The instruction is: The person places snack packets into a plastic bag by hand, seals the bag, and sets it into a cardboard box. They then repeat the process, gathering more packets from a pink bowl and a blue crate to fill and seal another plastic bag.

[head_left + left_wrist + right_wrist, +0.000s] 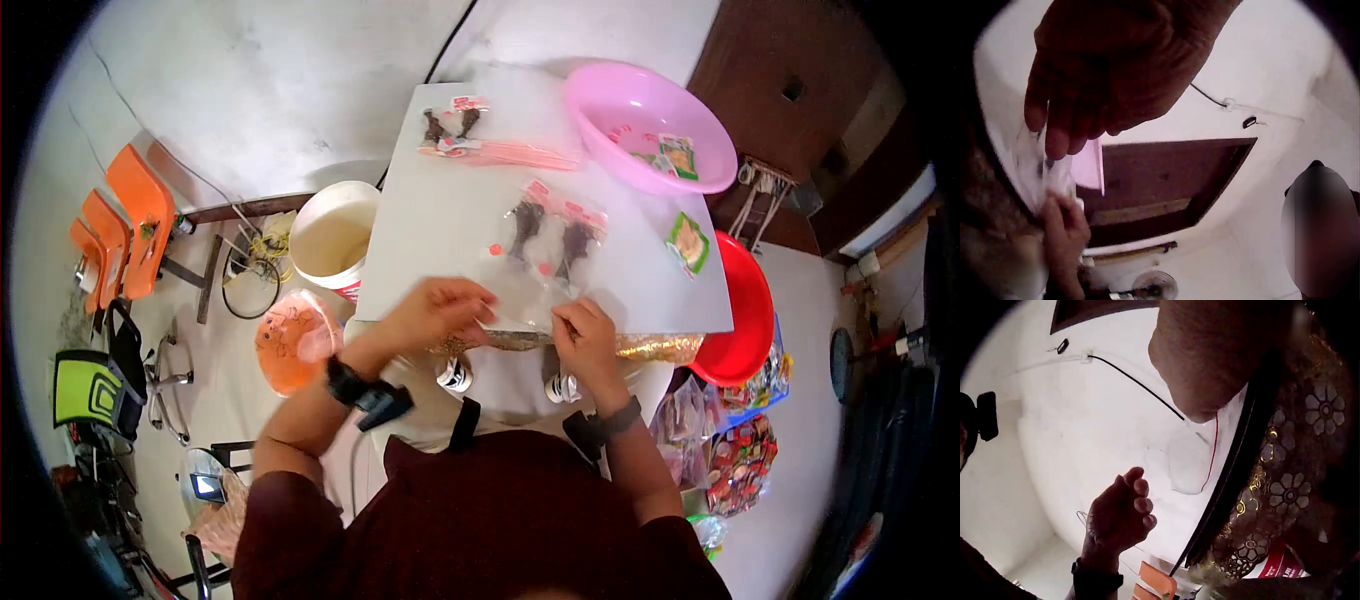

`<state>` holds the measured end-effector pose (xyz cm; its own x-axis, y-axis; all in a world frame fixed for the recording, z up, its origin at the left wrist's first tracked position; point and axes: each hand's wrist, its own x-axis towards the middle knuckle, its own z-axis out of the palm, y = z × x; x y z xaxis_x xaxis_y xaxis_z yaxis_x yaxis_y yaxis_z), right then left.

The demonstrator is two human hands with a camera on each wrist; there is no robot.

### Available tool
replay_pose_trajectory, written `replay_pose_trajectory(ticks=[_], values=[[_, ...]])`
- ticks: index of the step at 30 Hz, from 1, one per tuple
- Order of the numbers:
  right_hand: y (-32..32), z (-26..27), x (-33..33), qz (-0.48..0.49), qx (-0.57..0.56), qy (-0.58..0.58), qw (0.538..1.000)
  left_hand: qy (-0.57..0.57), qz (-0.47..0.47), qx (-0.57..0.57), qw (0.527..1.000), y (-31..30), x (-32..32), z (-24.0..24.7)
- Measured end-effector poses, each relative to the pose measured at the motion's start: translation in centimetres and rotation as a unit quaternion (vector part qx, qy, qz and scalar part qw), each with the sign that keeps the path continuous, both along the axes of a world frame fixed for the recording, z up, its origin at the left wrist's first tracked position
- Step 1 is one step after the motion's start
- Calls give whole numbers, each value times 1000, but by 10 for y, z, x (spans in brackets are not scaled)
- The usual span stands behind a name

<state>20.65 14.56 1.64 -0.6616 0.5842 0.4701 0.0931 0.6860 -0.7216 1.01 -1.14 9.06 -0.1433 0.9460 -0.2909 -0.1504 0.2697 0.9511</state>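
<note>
On the white table, a clear plastic bag (545, 250) with two dark drumstick-shaped pieces under red-and-white labels lies in front of the person. Its near end extends toward the table's front edge. My right hand (588, 345) pinches this near end at its right corner; in the left wrist view the same hand (1065, 240) has thumb and fingertips together on the film. At the bag's left side is my left hand (445, 315), palm turned inward, fingers loosely bent. In the right wrist view that left hand (1122, 515) appears apart from the film.
A similar pack (455, 125) lies at the back left beside thin pink-edged bags (520, 154). The pink basin (650, 110) holds small green-edged packets; another packet (688, 245) lies near it. A red basin (740, 310), white bucket (333, 235) and orange bin (295, 340) flank the table.
</note>
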Motion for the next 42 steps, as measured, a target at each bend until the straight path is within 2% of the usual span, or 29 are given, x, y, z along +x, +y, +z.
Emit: replay_pose_trajectory(ticks=[2, 4, 6, 8, 12, 14, 16, 18, 19, 22, 23, 26, 29, 32, 35, 37, 38, 39, 42], values=[[3, 3, 0, 10, -9, -23, 1000, 137, 52, 11, 989, -6, -58, 7], [5, 6, -1, 16, -22, -32, 999, 228, 98, -9, 969, -12, -119, 20], [5, 8, -2, 18, -41, -29, 999, 341, 156, -81, 924, -6, -152, 47], [8, 8, -3, 28, -17, -20, 999, 460, 139, -82, 873, 3, -191, 49], [14, 7, -2, 55, 36, -30, 997, 598, 142, 7, 789, 56, -239, 12], [12, 6, -1, 48, 7, -38, 998, 662, 142, 25, 735, 96, -240, -9], [13, 6, -2, 50, 0, -29, 998, 684, 130, 85, 713, 128, -228, -25], [15, 2, -1, 51, 4, -27, 998, 711, 97, 87, 691, 160, -225, -41], [16, 0, 0, 53, 4, -23, 998, 695, 75, -5, 715, 168, -201, -23], [17, 0, -1, 51, 2, -18, 999, 745, 73, -36, 662, 187, -185, -28], [17, 1, -1, 49, 1, -16, 999, 757, 71, -24, 649, 190, -186, -31], [16, -1, -2, 46, -6, -4, 999, 775, 47, -79, 625, 197, -190, -31], [16, 0, -2, 45, 8, -5, 999, 799, 112, -4, 591, 189, -191, -30], [16, -4, -1, 40, 17, -14, 999, 811, 181, 127, 542, 171, -197, -21], [15, -6, -1, 33, 42, -31, 998, 754, 281, 155, 574, 134, -185, -18], [15, -5, -2, 37, 55, -26, 997, 548, 336, 83, 762, 105, -182, -17], [14, -5, -3, 39, 61, -23, 997, 426, 353, 45, 832, 91, -178, -16], [11, -3, -3, 26, 38, -17, 999, 267, 392, 78, 877, 78, -163, -10], [7, 4, -2, 17, 26, -28, 999, 59, 384, 117, 914, 33, -133, 6]])
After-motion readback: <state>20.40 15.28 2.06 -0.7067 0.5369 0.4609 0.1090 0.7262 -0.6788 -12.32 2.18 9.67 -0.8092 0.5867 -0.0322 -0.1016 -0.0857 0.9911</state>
